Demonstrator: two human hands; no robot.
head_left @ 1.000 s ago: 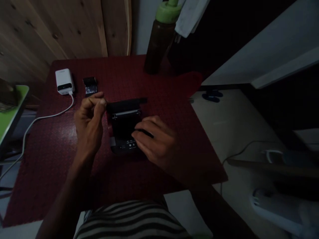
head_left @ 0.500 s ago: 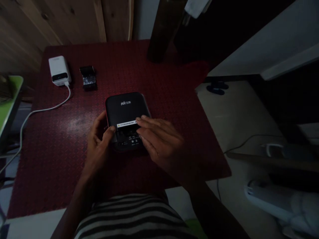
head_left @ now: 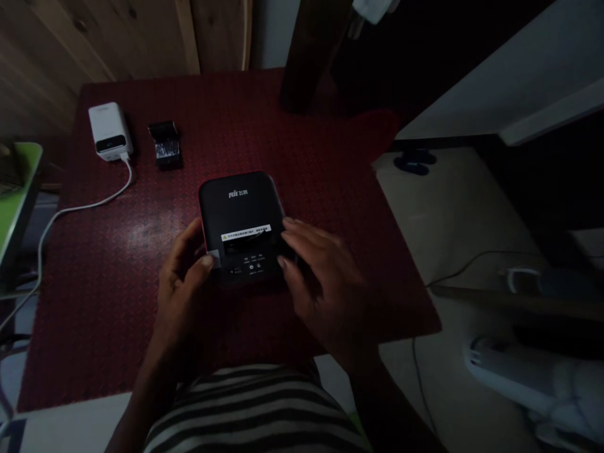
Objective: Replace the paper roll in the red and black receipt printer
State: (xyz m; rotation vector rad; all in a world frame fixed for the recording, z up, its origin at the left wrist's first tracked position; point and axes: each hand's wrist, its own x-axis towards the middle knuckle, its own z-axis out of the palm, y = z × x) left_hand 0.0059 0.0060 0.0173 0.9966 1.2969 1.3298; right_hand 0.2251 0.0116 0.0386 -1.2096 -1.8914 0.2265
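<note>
Left fingers (head_left: 183,242) curled; right fingers (head_left: 306,242) loosely bent; both forearms (head_left: 153,377) angled inward

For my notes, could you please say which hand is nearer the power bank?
Left. The left hand touches the printer on its left side, in front and right of the power bank; the right hand is farther, by the printer's right side.

The only view, from the wearer's head, faces forward and steeply down over striped clothing (head_left: 250,412) onto the counter (head_left: 108,314), close enough that it fills the middle, with floor (head_left: 425,220) along the right.
</note>
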